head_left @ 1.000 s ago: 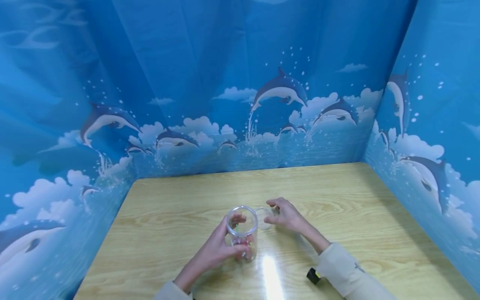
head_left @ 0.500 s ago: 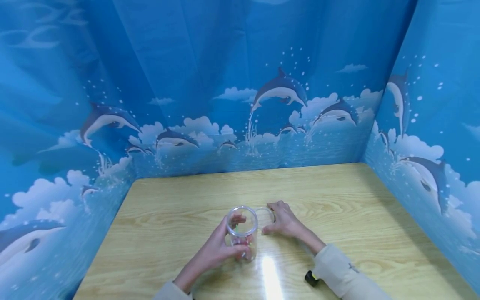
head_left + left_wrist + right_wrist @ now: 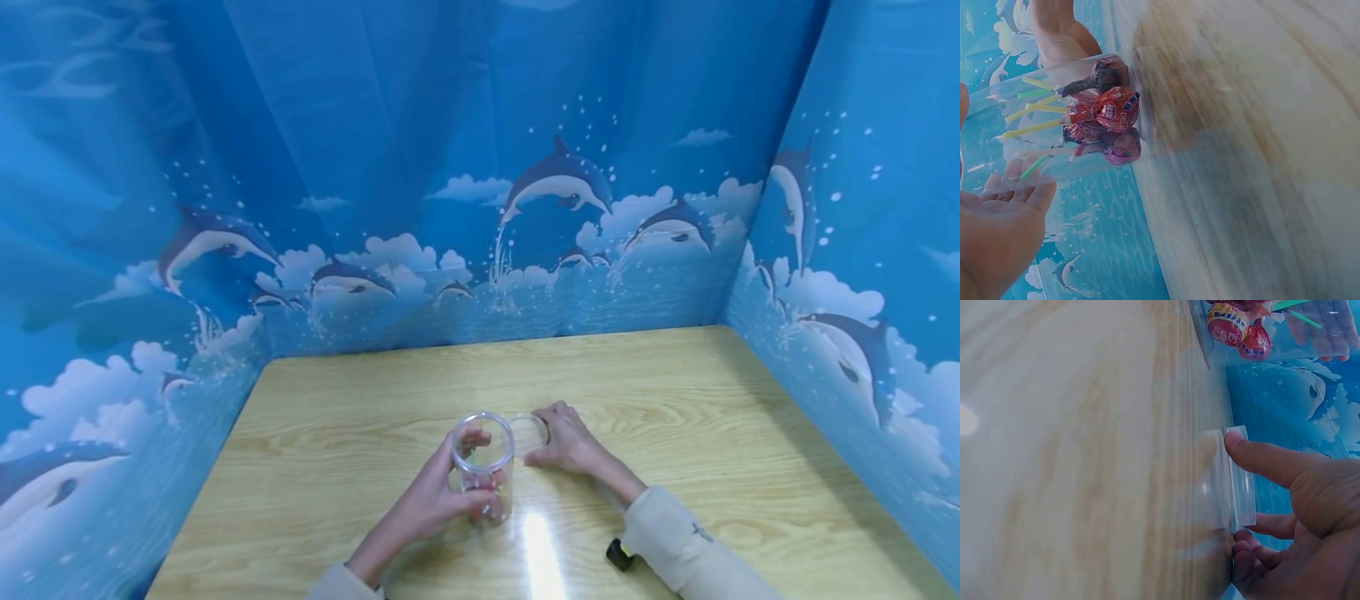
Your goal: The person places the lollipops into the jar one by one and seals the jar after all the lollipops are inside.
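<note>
A clear plastic jar [image 3: 507, 492] stands on the table, its round mouth uncovered. Wrapped lollipops [image 3: 1116, 112] lie heads down inside it, with yellow, green and pale sticks pointing up. My left hand [image 3: 431, 502] grips the jar from the left, thumb on the near side and fingers round the far side. Just right of the jar, a clear round lid [image 3: 1242, 481] rests low at the tabletop. With thumb and fingers at its edge, my right hand [image 3: 573, 442] pinches this lid. Part of the lid's left side lies behind the jar in the head view.
The wood-grain table [image 3: 337, 425] runs back to a blue dolphin-print curtain [image 3: 420, 167], which also closes off both sides. A small black device [image 3: 619, 554] sits at the right sleeve [image 3: 667, 533]. A bright light reflection falls on the tabletop in front of the jar.
My right hand has come down slightly and closed its thumb and fingers on the lid's edge. The left hand and the jar have stayed in place.
</note>
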A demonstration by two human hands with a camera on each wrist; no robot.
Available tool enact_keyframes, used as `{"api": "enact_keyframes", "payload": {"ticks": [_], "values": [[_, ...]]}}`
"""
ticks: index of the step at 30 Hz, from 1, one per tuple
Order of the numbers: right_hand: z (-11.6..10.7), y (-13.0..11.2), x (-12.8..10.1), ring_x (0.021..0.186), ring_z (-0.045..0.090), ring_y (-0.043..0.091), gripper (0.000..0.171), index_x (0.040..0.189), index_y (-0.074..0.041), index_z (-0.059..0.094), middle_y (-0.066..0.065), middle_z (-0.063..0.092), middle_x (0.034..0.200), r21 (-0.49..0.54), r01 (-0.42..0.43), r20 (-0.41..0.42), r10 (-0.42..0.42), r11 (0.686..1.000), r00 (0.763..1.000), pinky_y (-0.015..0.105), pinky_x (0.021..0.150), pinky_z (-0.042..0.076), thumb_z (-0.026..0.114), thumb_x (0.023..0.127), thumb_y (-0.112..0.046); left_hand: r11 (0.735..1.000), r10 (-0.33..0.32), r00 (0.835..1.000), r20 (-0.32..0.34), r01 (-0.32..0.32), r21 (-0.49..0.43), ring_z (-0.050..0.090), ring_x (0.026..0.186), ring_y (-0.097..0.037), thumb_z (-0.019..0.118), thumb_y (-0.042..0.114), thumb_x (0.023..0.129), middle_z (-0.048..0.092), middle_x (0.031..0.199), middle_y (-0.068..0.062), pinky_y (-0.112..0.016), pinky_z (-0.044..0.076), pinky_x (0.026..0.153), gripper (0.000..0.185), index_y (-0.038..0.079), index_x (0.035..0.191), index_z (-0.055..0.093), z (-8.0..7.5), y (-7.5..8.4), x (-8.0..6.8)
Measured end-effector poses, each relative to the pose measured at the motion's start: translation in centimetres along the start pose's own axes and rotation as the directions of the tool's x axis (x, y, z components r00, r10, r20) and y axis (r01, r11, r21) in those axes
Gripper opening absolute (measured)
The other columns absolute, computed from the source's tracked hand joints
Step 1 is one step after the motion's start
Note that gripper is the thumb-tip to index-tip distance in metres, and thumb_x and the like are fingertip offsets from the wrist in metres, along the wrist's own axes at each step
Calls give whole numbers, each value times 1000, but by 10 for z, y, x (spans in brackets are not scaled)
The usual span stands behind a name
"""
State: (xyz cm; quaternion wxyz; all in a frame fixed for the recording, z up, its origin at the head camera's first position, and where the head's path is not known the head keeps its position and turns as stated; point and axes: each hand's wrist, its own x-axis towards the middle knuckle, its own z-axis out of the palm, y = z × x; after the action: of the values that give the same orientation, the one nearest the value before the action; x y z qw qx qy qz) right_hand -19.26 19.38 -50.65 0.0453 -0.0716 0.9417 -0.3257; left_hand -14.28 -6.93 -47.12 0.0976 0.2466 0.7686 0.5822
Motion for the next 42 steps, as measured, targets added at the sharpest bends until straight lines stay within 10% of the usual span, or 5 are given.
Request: {"api": "enact_keyframes", "payload": {"ticks": [11,25,42], "values": [[-39,-16,-29,87,55,19,84,142,11,50,11,60,104,140,142,13,-145,980,989,29,71,53,93,74,-17,1000,-2,1000,-4,2,6,53,131,-43,92,19,77,58,143,-8,-71,28,115,85,11,147,46,2,-1,-1],[-94,-57,-72,84,50,15,80,144,6,50,1,51,101,96,363,19,-366,927,930,24,68,51,89,79,-18,1000,-3,1000,-6,3,2,53,131,-43,92,19,77,58,143,-9,-70,31,114,85,10,148,46,1,-2,0],[-93,-88,-72,122,60,34,81,149,3,44,20,52,146,378,384,-7,-413,842,911,37,103,54,86,84,-21,1000,14,1000,2,-14,-2,54,129,-44,90,18,79,56,144,-13,-68,36,113,83,15,148,45,0,0,0]]}}
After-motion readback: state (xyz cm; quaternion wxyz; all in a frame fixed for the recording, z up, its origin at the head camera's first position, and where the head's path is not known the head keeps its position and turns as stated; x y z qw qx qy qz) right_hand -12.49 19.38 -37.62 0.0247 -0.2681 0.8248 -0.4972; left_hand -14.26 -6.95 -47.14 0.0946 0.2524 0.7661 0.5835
